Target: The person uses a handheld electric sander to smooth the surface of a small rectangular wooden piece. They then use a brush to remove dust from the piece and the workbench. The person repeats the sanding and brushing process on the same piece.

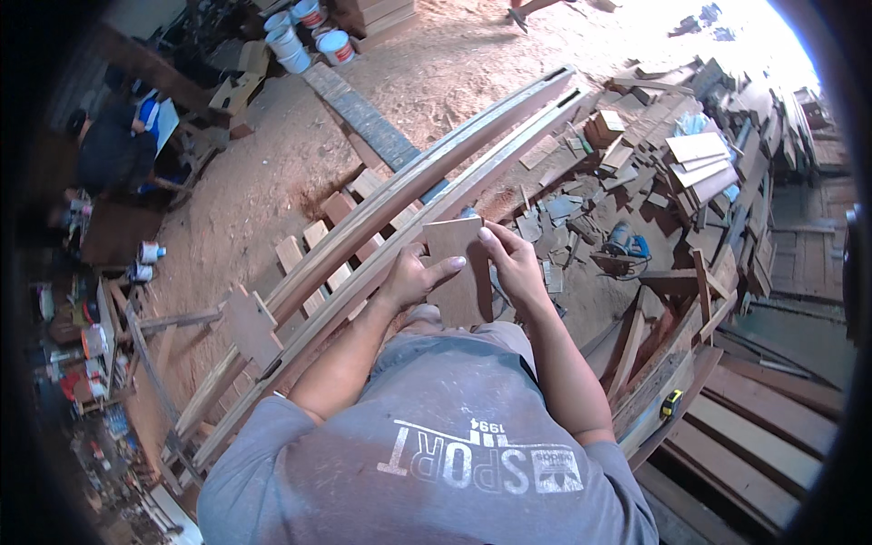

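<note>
A flat rectangular wooden board (453, 289) is held upright in front of my body. My left hand (417, 274) grips its left edge, with the thumb lying across the face. At the upper right edge, my right hand (511, 262) pinches the board between thumb and fingers. Just beyond my hands, two long wooden beams (470, 178) run diagonally side by side, each with a dark slot near its far end. A notched wooden piece (251, 325) rests across the beams to the left.
Wood offcuts (565, 211) litter the ground at right, around a blue power tool (625, 244). A tape measure (671, 403) sits on a plank at lower right. White buckets (289, 48) stand at the back. Another person (116, 146) is at far left; a foot (518, 19) shows at the top.
</note>
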